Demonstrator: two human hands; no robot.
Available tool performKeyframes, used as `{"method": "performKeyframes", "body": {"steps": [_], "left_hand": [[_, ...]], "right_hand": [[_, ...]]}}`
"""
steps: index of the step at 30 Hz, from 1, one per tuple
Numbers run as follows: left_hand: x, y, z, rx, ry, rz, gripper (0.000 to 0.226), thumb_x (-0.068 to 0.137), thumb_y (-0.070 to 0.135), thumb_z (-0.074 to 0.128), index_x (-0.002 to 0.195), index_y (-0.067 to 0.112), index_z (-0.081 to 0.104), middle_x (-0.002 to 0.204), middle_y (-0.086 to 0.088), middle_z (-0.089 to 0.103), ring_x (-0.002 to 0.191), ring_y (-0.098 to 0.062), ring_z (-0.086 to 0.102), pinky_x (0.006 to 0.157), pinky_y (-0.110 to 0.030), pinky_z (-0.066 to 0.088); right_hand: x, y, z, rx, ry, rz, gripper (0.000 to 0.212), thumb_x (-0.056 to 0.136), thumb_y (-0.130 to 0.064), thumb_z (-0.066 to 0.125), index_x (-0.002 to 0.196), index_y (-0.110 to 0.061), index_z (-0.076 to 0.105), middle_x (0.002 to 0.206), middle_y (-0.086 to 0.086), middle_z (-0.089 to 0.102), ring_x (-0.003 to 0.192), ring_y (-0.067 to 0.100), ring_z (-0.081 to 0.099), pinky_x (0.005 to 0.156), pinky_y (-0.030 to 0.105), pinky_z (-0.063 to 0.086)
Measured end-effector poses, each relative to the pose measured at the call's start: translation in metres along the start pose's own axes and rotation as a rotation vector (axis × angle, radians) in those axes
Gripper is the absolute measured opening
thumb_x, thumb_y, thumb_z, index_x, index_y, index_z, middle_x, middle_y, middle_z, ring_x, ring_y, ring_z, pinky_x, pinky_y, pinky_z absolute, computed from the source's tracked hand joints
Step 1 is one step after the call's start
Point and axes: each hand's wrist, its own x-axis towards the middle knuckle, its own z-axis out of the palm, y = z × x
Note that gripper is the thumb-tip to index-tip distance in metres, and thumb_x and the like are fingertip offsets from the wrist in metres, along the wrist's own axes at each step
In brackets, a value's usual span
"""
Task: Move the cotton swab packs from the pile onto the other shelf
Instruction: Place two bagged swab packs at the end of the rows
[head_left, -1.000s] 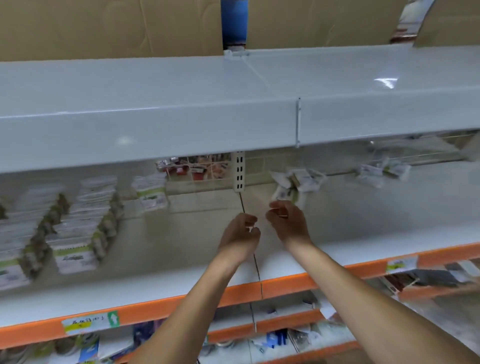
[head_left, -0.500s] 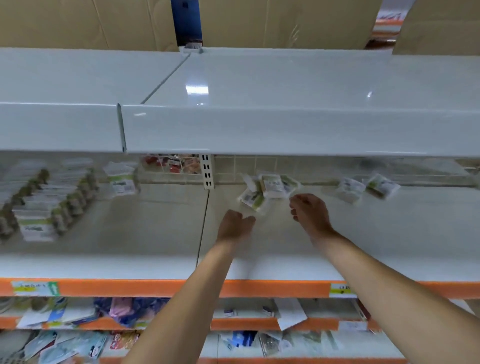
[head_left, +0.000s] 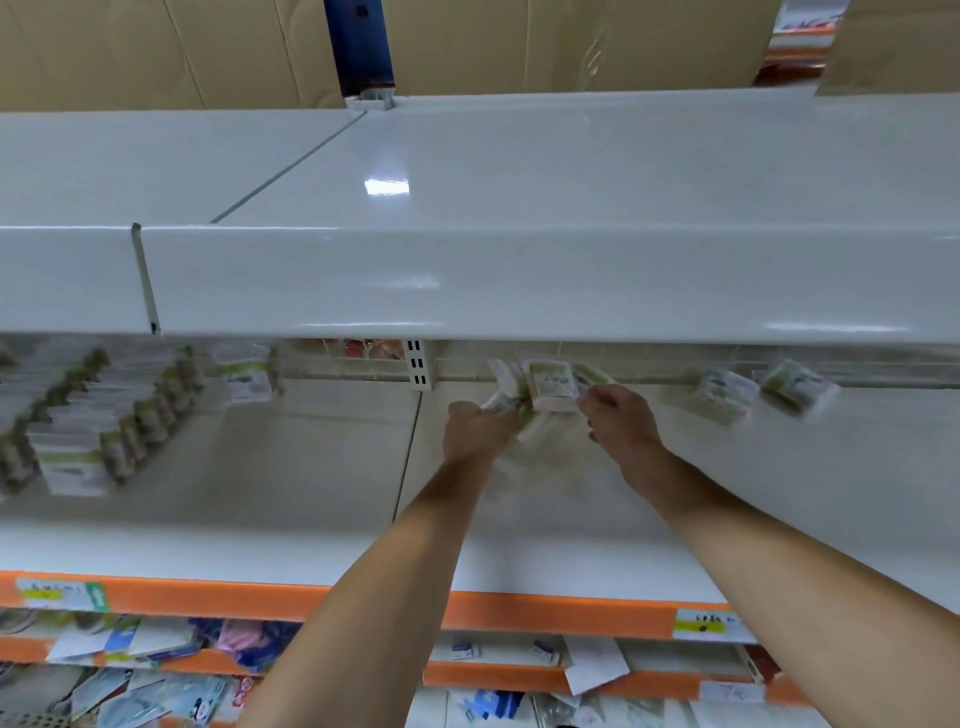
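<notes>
A small pile of cotton swab packs (head_left: 548, 383), white with green labels, lies at the back of the right shelf section (head_left: 779, 493). My left hand (head_left: 477, 432) reaches into the pile's left side, its fingers curled round a pack (head_left: 500, 403). My right hand (head_left: 619, 422) is at the pile's right side, fingertips pinching the edge of a pack (head_left: 588, 375). Two more packs (head_left: 724, 392) (head_left: 795, 385) lie further right along the back. Neat rows of the same packs (head_left: 104, 421) fill the left shelf section.
A deep white upper shelf (head_left: 467, 280) overhangs and hides the back wall. A slotted upright (head_left: 418, 366) and a seam divide the two sections. The orange shelf lip (head_left: 519, 608) carries price tags. Lower shelves hold mixed packets (head_left: 156, 675).
Both hands have moved forward and up from the shelf middle to the pile at the back. They now hold packs. My view has shifted right.
</notes>
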Motion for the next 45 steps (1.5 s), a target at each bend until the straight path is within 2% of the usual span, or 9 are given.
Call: {"method": "performKeyframes", "body": {"steps": [7,12,15,18,20,23,31,37,45], "left_hand": [[0.006,-0.003,-0.008,0.047,-0.011,0.053,0.076,0.072,0.040,0.083,0.132,0.020,0.041,0.111,0.002,0.055,0.091,-0.021,0.064,0.077,-0.035,0.058],[0.003,-0.019,-0.034,0.048,-0.069,0.114,0.034,0.074,0.019,0.079,0.101,0.017,0.059,0.092,0.000,0.066,0.061,-0.006,0.058,0.039,-0.015,0.041],[-0.006,-0.021,-0.050,0.199,-0.107,0.066,0.042,0.071,0.029,0.080,0.106,0.014,0.062,0.091,0.001,0.067,0.076,-0.012,0.065,0.054,-0.021,0.049],[-0.016,-0.023,-0.063,0.594,-0.048,0.030,0.085,0.063,0.051,0.081,0.130,0.010,0.048,0.122,-0.011,0.057,0.115,-0.030,0.054,0.085,-0.034,0.047],[-0.020,-0.023,-0.067,0.633,-0.036,0.122,0.107,0.062,0.049,0.083,0.147,0.013,0.029,0.139,-0.014,0.042,0.129,-0.036,0.038,0.100,-0.043,0.041],[-0.023,-0.020,-0.065,0.699,-0.139,0.369,0.097,0.071,0.042,0.080,0.152,0.028,0.028,0.153,-0.003,0.035,0.138,-0.031,0.031,0.109,-0.049,0.033],[-0.029,-0.006,-0.068,0.999,-0.220,0.371,0.069,0.062,0.053,0.083,0.125,0.034,0.061,0.118,-0.004,0.053,0.117,-0.031,0.038,0.081,-0.037,0.027],[-0.047,-0.002,-0.075,0.851,-0.359,0.211,0.058,0.071,0.041,0.081,0.125,0.029,0.062,0.131,-0.001,0.054,0.119,-0.023,0.054,0.100,-0.042,0.048],[-0.063,-0.016,-0.095,0.586,-0.313,0.178,0.041,0.076,0.023,0.081,0.115,0.016,0.069,0.114,-0.001,0.067,0.104,-0.019,0.062,0.090,-0.034,0.053]], "right_hand": [[0.022,-0.001,0.012,-0.008,-0.009,0.012,0.038,0.090,-0.032,0.069,0.122,-0.010,0.066,0.118,0.012,0.068,0.108,0.032,0.065,0.097,0.049,0.053],[0.026,-0.006,0.024,-0.090,0.003,0.010,0.050,0.087,-0.041,0.073,0.122,-0.007,0.063,0.117,0.011,0.065,0.105,0.029,0.062,0.085,0.035,0.051],[0.023,-0.010,0.029,-0.139,-0.036,0.020,0.049,0.083,-0.036,0.078,0.120,-0.008,0.064,0.108,0.008,0.063,0.095,0.025,0.060,0.077,0.031,0.047],[0.019,-0.010,0.032,-0.149,-0.050,0.031,0.040,0.081,-0.022,0.079,0.116,-0.009,0.066,0.109,0.009,0.068,0.089,0.025,0.063,0.081,0.037,0.054],[0.017,-0.009,0.033,-0.121,-0.066,0.037,0.040,0.080,-0.018,0.080,0.116,-0.009,0.067,0.110,0.009,0.068,0.093,0.026,0.064,0.085,0.038,0.055],[0.013,-0.009,0.029,-0.058,-0.114,0.067,0.037,0.080,-0.015,0.080,0.115,-0.007,0.071,0.104,0.006,0.069,0.092,0.026,0.065,0.086,0.039,0.054],[-0.010,0.000,-0.001,0.102,-0.200,0.107,0.023,0.075,-0.003,0.081,0.091,-0.014,0.068,0.087,0.003,0.068,0.075,0.018,0.060,0.065,0.030,0.050],[-0.032,0.007,-0.015,0.132,-0.254,0.090,0.030,0.077,-0.003,0.081,0.101,-0.010,0.065,0.093,0.006,0.068,0.073,0.017,0.061,0.063,0.027,0.050],[-0.049,0.017,-0.022,0.131,-0.281,0.065,0.029,0.079,-0.007,0.081,0.102,-0.009,0.064,0.091,0.005,0.069,0.074,0.018,0.062,0.065,0.028,0.052]]}}
